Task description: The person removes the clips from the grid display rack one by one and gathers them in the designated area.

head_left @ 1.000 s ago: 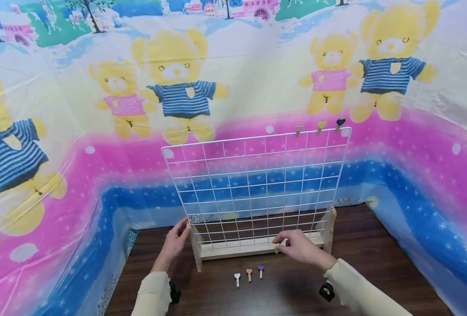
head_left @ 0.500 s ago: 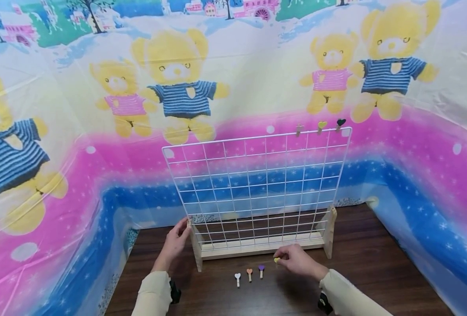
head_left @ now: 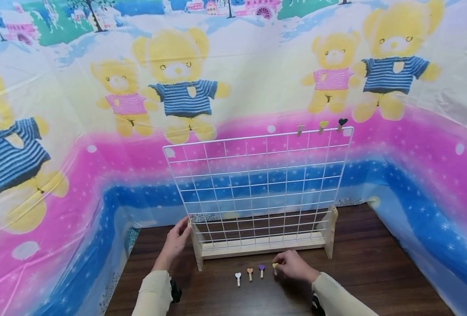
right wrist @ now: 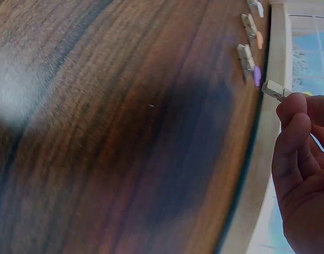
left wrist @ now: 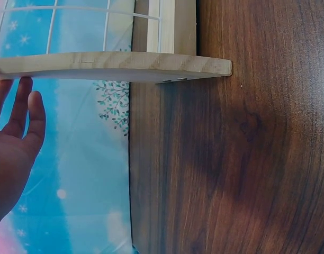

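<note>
My right hand (head_left: 294, 265) pinches a small wooden clothespin (right wrist: 275, 89) with a yellow heart (head_left: 275, 265) between thumb and fingertips, low over the table in front of the rack. To its left lie three more heart clothespins: a purple one (head_left: 262, 271), an orange one (head_left: 250, 274) and a white one (head_left: 238, 279). At the far left my left hand (head_left: 175, 241) touches the wooden side support (left wrist: 114, 62) of the rack. In the left wrist view its visible fingers (left wrist: 19, 108) are fairly straight, tips at the support's outer face; its thumb is out of that view.
A white wire grid (head_left: 257, 190) stands upright in a wooden base (head_left: 262, 250) on the dark wooden table (head_left: 213, 298). Along its top edge, at the right, sit a pale clothespin (head_left: 300, 129), a yellow-heart one (head_left: 323, 125) and a dark-heart one (head_left: 342, 123). Bear-print cloth (head_left: 257, 66) hangs behind.
My right hand has come down and nearer from the front of the rack's base to beside the purple-heart clothespin, still pinching the yellow-heart clothespin. The left hand has stayed at the side support.
</note>
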Action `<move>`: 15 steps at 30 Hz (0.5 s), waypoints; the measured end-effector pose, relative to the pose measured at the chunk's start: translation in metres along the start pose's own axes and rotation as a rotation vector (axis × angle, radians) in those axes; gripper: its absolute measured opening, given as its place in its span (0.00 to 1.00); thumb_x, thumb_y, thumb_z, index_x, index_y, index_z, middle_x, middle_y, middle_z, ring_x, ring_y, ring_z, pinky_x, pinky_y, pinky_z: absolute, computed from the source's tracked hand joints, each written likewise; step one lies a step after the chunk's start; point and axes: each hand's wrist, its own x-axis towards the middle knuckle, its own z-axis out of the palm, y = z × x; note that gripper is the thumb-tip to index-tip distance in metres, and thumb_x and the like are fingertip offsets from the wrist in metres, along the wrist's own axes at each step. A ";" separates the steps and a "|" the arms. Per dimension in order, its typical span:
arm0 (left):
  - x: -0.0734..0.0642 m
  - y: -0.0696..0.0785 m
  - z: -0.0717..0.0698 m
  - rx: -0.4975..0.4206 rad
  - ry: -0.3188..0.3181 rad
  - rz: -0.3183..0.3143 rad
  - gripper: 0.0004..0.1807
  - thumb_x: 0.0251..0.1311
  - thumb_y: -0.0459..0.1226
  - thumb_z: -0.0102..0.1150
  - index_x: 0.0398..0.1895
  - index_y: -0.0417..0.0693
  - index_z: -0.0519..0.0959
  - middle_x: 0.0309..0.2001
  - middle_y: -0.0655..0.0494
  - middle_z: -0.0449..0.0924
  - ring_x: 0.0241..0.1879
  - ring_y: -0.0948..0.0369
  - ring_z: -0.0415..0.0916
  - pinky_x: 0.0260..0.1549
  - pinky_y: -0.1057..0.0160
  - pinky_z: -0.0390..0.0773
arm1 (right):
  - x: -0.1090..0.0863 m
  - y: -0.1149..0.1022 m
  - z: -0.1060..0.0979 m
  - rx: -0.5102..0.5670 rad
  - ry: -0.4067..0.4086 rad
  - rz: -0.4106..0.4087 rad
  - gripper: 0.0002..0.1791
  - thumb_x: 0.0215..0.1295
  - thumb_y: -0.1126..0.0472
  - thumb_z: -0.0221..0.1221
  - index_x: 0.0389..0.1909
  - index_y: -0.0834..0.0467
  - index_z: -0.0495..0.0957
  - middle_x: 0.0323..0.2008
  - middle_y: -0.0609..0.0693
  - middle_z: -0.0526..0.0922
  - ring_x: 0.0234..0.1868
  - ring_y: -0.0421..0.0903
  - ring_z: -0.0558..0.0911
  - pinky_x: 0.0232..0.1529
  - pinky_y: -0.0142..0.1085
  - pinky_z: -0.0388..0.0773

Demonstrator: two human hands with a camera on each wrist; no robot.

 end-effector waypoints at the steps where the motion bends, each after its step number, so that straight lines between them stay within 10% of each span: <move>1: 0.000 0.000 0.000 -0.003 -0.001 -0.002 0.25 0.71 0.40 0.46 0.68 0.41 0.63 0.60 0.37 0.69 0.58 0.45 0.67 0.54 0.46 0.68 | 0.000 0.001 0.001 -0.003 0.005 0.001 0.06 0.59 0.69 0.59 0.35 0.64 0.83 0.23 0.43 0.80 0.13 0.38 0.75 0.17 0.32 0.74; 15: 0.002 -0.002 0.001 -0.004 0.008 -0.020 0.25 0.71 0.41 0.46 0.68 0.42 0.64 0.60 0.38 0.70 0.58 0.46 0.68 0.53 0.47 0.69 | 0.002 0.014 0.018 0.041 0.017 0.088 0.04 0.60 0.70 0.59 0.34 0.63 0.81 0.19 0.44 0.76 0.12 0.38 0.73 0.15 0.33 0.72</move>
